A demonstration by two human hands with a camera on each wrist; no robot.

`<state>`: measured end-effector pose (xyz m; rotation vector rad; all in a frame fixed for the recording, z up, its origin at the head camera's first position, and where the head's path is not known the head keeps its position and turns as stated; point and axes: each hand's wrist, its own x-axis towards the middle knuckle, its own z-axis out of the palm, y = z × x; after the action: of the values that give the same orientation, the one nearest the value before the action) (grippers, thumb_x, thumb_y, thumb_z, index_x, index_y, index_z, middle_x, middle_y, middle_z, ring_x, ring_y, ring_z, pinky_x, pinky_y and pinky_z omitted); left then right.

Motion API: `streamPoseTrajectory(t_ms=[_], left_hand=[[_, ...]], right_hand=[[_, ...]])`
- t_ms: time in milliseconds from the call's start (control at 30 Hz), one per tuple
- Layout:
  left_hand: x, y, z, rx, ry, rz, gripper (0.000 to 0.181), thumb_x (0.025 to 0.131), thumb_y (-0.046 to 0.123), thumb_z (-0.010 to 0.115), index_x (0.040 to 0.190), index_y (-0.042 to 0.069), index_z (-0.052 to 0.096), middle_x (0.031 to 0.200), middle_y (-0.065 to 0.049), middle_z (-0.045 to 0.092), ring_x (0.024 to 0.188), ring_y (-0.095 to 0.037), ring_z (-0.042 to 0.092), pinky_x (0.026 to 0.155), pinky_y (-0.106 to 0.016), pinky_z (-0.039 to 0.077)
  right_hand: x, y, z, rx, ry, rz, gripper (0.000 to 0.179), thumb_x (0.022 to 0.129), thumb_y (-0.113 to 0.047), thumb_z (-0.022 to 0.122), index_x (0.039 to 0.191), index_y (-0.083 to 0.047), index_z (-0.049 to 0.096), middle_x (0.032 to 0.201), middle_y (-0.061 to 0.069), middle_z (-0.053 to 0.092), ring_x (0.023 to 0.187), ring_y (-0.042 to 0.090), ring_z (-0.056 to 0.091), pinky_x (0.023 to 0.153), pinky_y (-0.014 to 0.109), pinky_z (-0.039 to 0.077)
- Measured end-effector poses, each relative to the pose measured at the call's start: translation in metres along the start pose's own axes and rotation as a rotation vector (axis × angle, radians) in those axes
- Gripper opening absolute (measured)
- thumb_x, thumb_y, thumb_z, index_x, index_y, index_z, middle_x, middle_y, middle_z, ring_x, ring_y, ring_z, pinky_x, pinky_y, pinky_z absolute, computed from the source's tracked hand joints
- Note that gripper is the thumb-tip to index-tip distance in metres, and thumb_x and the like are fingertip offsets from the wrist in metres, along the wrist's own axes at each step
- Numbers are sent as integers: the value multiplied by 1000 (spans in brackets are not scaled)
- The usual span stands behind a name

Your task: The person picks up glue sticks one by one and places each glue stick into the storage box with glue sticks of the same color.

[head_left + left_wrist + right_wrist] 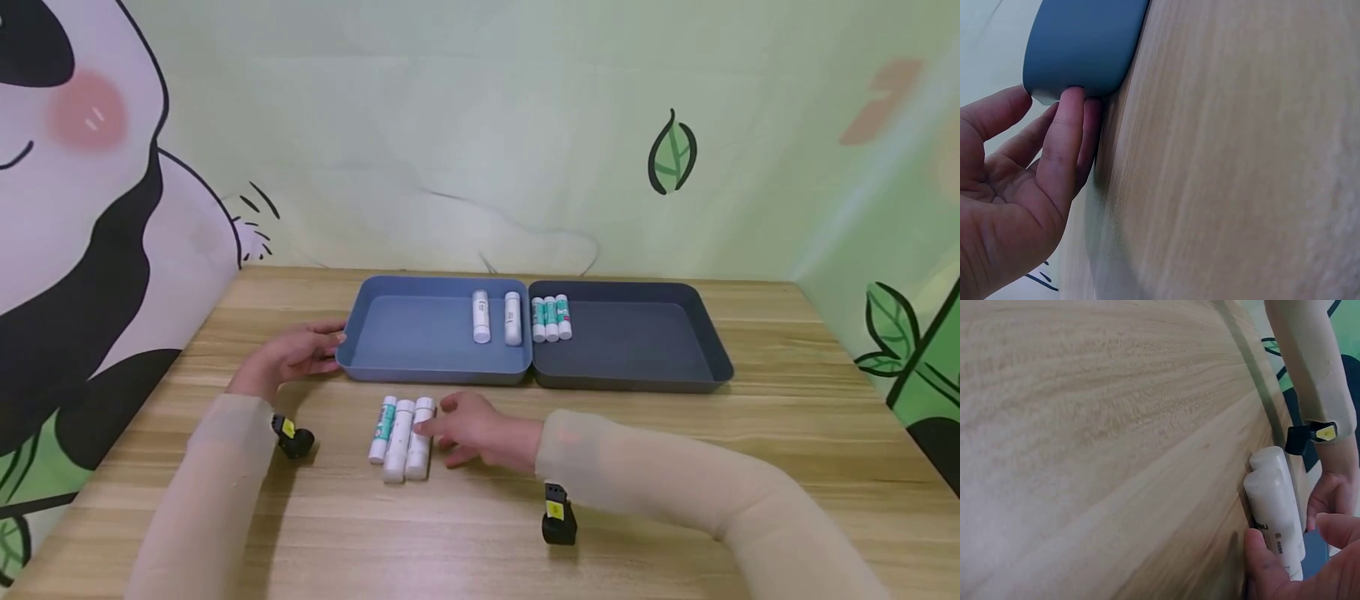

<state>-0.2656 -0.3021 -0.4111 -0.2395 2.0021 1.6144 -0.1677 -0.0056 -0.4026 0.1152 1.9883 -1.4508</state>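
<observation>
My left hand [306, 350] is at the left end of the blue tray [435, 375]. Its fairly straight fingers touch the tray's outer wall [1085, 50], with the thumb up by the rim. My right hand [480, 429] reaches in from the right to a white glue stick [422, 442], a fingertip overlapping its side and the thumb lower down, apart from it. Left of that stick lie a second white glue stick [399, 442] and a thinner green-and-white glue stick [382, 430], side by side. In the right wrist view, fingertips are right at a white stick [1272, 506].
Inside the blue tray stand apart two white glue sticks [481, 317] [512, 318]. A dark grey tray [633, 383] adjoins it on the right, holding three green-and-white glue sticks [551, 319] at its left end. Behind the wooden table [360, 542] is a printed backdrop [450, 150].
</observation>
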Motion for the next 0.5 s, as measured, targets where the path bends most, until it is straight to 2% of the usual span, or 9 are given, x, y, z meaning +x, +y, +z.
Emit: streamPoseTrajectory(t_ms=[133,233,500], left_hand=[[0,-1,0,8,4,-14,64,109,20,49,164,11,19,104,11,63,91,-3,63,87,-17,59],[1,-2,1,12,8,-23,64,109,21,49,164,12,20,106,10,63,91,-3,63,88,-18,59],[2,-1,1,18,6,-8,64,109,21,48,164,11,18,104,12,62,91,-2,63,87,-17,59]], right_hand=[[1,2,3,7,12,3,66,94,-11,73,149,6,42,128,24,63,101,27,67,81,40,65],[2,3,5,0,32,-4,66,93,-10,74,149,6,43,125,22,64,96,24,67,79,39,65],[3,1,9,-96,85,-15,65,90,-15,78,145,3,47,95,12,60,78,19,57,66,32,62]])
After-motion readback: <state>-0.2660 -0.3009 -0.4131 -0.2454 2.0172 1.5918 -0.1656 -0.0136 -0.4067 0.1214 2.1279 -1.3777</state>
